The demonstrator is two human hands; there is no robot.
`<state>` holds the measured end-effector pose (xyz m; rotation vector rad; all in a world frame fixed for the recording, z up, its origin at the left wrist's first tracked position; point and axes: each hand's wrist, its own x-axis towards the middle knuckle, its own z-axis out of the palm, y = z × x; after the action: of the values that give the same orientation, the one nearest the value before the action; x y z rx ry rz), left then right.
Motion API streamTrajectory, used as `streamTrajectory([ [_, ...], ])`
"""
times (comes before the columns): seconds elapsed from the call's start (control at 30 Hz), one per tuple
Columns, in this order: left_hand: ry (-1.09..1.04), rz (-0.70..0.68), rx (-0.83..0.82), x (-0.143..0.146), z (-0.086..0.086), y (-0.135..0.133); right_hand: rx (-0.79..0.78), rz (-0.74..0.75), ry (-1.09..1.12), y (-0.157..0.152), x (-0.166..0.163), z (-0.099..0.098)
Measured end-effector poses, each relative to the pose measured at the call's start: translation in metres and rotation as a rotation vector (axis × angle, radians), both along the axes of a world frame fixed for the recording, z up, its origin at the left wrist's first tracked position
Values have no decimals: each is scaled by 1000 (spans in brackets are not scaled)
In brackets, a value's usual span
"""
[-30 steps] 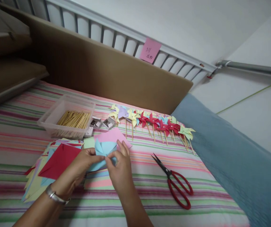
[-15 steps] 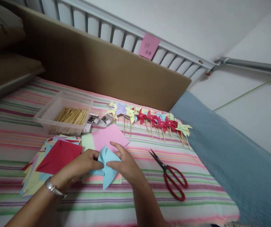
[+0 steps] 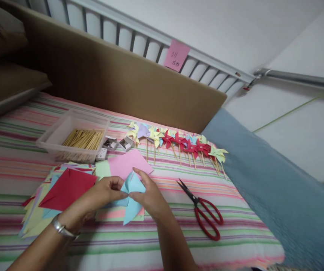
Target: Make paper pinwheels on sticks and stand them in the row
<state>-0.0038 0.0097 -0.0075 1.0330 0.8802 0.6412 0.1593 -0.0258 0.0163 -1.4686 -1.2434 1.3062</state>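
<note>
A light blue paper pinwheel with folded-in blades is held between both hands, above the stacked paper. My left hand, with a silver bracelet at the wrist, pinches its centre from the left with the thumb. From the right, my right hand grips it, thumb at the centre and index finger at the top blade. Beneath lie pink paper squares and some green and peach ones. Left of the hands, a red paper square with cut corners tops a pile of coloured paper.
Red-handled scissors lie on the striped cloth to the right. Behind are a clear plastic box of wooden sticks, small white boxes of metal pins, and a row of pinwheels on sticks. A cardboard panel stands at the back.
The right index finger has moved from behind the pinwheel to its top blade, which is bent further in. Both thumbs now meet at the centre.
</note>
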Motion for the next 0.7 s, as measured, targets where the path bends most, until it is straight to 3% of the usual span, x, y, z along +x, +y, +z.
streamTrajectory([
  [0.13, -183, 219, -125, -1, 9, -2, 68, -192, 119, 5, -1, 6],
  [0.3, -334, 207, -158, 12, 11, -11, 166, -367, 226, 7, -16, 5],
  [0.5, -304, 328, -176, 20, 10, -16, 196, -412, 171, 8, -30, -7],
  [0.7, -317, 414, -232, 17, 12, -17, 167, -384, 208, 5, -37, -4],
])
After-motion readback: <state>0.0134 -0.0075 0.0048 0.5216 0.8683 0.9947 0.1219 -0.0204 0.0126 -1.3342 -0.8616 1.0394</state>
